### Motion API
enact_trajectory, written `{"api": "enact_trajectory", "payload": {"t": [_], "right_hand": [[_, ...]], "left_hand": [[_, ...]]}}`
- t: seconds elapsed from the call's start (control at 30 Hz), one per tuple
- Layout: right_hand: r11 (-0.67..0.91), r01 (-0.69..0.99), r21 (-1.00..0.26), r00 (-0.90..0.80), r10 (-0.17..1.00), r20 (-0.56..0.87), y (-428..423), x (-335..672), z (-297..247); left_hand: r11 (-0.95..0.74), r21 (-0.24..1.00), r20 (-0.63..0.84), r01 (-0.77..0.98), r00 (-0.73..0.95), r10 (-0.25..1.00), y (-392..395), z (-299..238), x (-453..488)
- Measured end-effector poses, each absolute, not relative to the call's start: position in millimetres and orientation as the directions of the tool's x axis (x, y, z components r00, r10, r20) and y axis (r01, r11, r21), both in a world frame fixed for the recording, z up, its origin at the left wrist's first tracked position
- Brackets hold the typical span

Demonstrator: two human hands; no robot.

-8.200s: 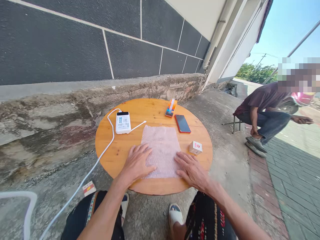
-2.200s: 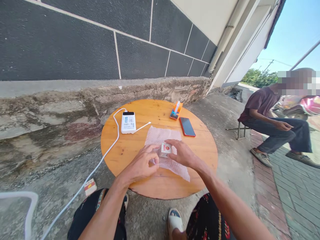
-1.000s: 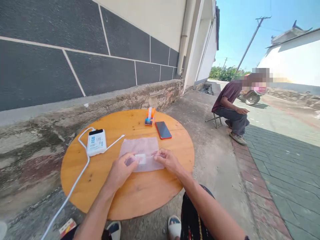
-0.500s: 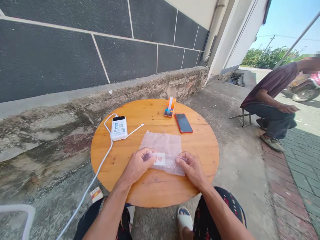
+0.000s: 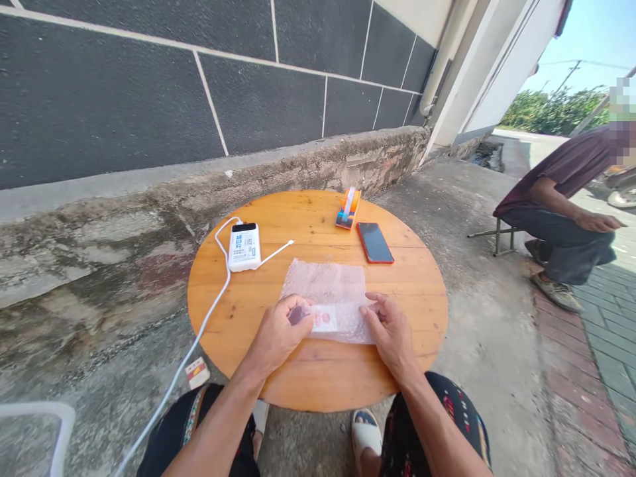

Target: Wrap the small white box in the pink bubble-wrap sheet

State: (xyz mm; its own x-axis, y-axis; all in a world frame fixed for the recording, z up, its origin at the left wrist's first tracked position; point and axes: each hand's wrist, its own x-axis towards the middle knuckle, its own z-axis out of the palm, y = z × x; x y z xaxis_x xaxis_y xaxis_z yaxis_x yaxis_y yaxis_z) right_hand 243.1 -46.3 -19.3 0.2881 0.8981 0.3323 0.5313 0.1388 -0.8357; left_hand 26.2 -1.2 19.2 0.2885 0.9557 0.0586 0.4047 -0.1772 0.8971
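Observation:
A sheet of bubble wrap (image 5: 328, 285) lies on a round wooden table (image 5: 298, 377). Its near edge is folded over a small white box with a red mark (image 5: 325, 318). My left hand (image 5: 278, 334) pinches the folded wrap at the box's left end. My right hand (image 5: 392, 331) grips the wrap at the right end of the fold. Both hands rest on the table near its front edge.
A white power bank (image 5: 244, 246) with a white cable (image 5: 199, 338) lies at the back left. An orange tape dispenser (image 5: 348, 208) and a red-edged phone (image 5: 374, 242) lie at the back. A seated person (image 5: 561, 205) is at right. A concrete ledge (image 5: 149, 218) runs behind.
The box went from the table's right side onto the sheet, and the near edge was folded over it. Over the last second both hands stay at the fold; the camera view shifted.

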Motion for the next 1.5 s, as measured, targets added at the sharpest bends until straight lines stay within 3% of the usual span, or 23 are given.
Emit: {"api": "enact_trajectory", "payload": {"t": [0.1, 0.2, 0.3, 0.47, 0.8, 1.33, 1.5], "right_hand": [[0.185, 0.556, -0.810, 0.315, 0.855, 0.412, -55, 249, -13], [0.251, 0.679, -0.690, 0.316, 0.748, 0.584, -69, 244, 3], [0.364, 0.793, -0.488, 0.125, 0.687, 0.716, -81, 228, 17], [0.497, 0.816, -0.295, -0.234, 0.751, 0.617, -79, 196, 19], [0.485, 0.804, -0.345, -0.246, 0.799, 0.548, -69, 202, 13], [0.492, 0.840, -0.228, -0.334, 0.800, 0.498, -57, 195, 12], [0.469, 0.855, -0.222, -0.325, 0.817, 0.477, -56, 193, 14]], "left_hand": [[-0.185, 0.887, 0.071, 0.424, 0.270, 0.960, -4, 21, 27], [-0.195, 0.887, 0.098, 0.419, 0.241, 0.966, -4, 22, 27], [-0.208, 0.887, 0.120, 0.412, 0.230, 0.966, -4, 22, 28], [-0.218, 0.885, 0.111, 0.412, 0.268, 0.957, -4, 21, 28], [-0.226, 0.878, 0.138, 0.421, 0.229, 0.964, -4, 17, 29], [-0.192, 0.881, 0.087, 0.432, 0.252, 0.964, -1, 21, 25], [-0.178, 0.841, 0.071, 0.511, 0.222, 0.973, 4, 29, 8]]}}
